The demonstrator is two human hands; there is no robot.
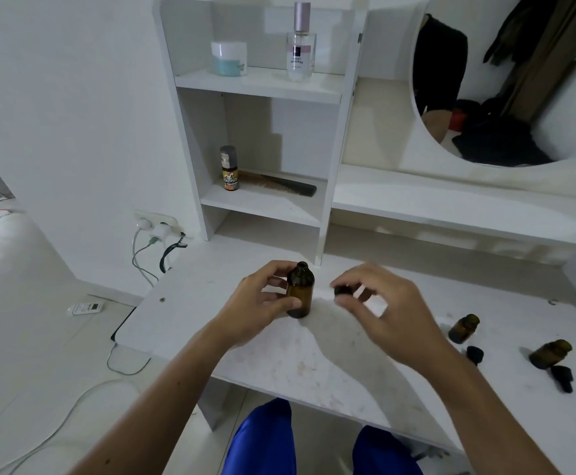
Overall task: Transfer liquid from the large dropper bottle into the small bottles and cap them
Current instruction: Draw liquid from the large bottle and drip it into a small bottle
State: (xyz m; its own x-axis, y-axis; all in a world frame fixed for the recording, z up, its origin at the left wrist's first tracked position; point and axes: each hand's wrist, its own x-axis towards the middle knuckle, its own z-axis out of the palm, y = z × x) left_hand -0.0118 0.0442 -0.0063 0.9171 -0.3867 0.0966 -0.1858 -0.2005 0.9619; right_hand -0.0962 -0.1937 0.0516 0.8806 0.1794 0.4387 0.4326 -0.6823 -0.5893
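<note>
The large amber bottle (299, 290) stands upright and uncapped on the white table (279, 358). My left hand (257, 299) grips its body from the left. Just right of the bottle, my right hand (379, 303) pinches a small black cap (342, 290) above the table; the hand is motion-blurred. Two small amber bottles (463, 328) (550, 353) stand open at the right of the table. A black cap (474, 354) lies between them and a black dropper cap (561, 378) lies in front of the farther-right one.
A white shelf unit (327, 214) rises at the table's back, holding a comb (279, 184), a small spray bottle (229, 168), a jar (229, 58) and a perfume bottle (301, 42). A round mirror (506, 80) sits behind to the right. Cables and a wall socket (156, 223) are at left.
</note>
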